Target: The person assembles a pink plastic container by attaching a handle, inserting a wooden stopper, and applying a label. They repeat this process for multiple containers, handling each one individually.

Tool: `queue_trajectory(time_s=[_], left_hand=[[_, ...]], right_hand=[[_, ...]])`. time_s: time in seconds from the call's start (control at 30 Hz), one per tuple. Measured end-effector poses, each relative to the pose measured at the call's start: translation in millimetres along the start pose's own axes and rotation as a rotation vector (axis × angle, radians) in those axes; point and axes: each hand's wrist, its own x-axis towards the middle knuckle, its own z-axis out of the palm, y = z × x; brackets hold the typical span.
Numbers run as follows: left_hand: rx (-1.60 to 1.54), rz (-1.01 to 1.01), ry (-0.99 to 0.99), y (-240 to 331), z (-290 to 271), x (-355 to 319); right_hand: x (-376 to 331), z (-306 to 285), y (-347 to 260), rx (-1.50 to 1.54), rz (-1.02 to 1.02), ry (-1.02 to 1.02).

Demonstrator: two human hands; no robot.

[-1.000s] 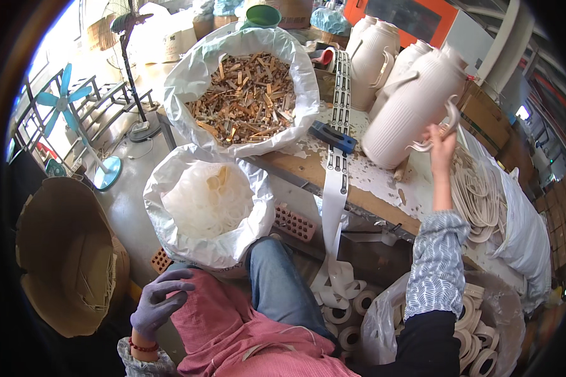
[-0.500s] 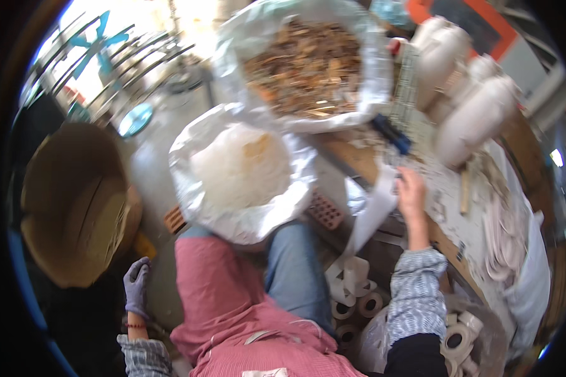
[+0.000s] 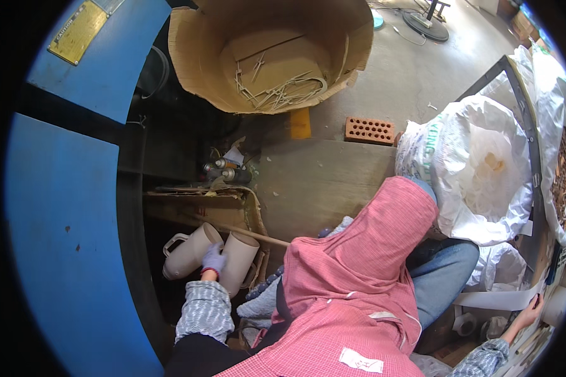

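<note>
Two cream pitchers stand tilted side by side at the lower left: one [image 3: 192, 251] with its handle to the left, the other [image 3: 239, 261] to its right. My left hand [image 3: 214, 259], in a pale purple glove, is between them, its bent fingers against the upper side of the left pitcher. Its fingertips are partly hidden. Far off at the lower right, my bare right hand [image 3: 527, 314] has its fingers closed at the end of a wide white strip [image 3: 493, 300]. The strip stretches leftward from that hand, near the worktable's edge.
An open cardboard box [image 3: 255, 207] surrounds the pitchers, beside a blue metal cabinet [image 3: 69, 239]. A large cardboard bin [image 3: 195, 63] holds thin pale scraps. Spray cans [image 3: 236, 175] lie near a perforated brick [image 3: 369, 130]. White sacks [image 3: 453, 176] stand to the right.
My view has swung to the left. My left hand has reached to the pitchers, which were out of sight before. My right hand still holds the strip, now at the view's right edge.
</note>
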Motion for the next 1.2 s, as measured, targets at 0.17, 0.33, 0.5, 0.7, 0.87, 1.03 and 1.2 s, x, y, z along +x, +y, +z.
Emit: queue_trajectory(time_s=[0.17,0.33,0.5,0.7,0.87,1.03,1.2], left_hand=[[0.281,0.219,-0.375,44,28,22],[0.440,-0.031,-0.433,-8,20,6],[0.235,-0.030,-0.061,-19,-57,-32],[0.032,1.102,0.542,271,-243,-109],[0.033,1.969,0.420,409,-224,-259],[0.149,2.426,0.252,430,-102,-328],[-0.515,2.232,0.133,464,-173,-281]], right_hand=[[5,-21,-10,-0.216,0.023,-0.092],[-2,-41,12,-0.134,-0.226,0.182],[-27,-48,-82,0.144,-0.156,0.234],[-4,-23,-347,0.956,-0.005,-0.335],[-20,-65,-440,1.292,-0.094,-0.723],[-83,-68,-404,1.318,-0.063,-1.106],[-148,-46,-386,1.696,0.268,-1.014]])
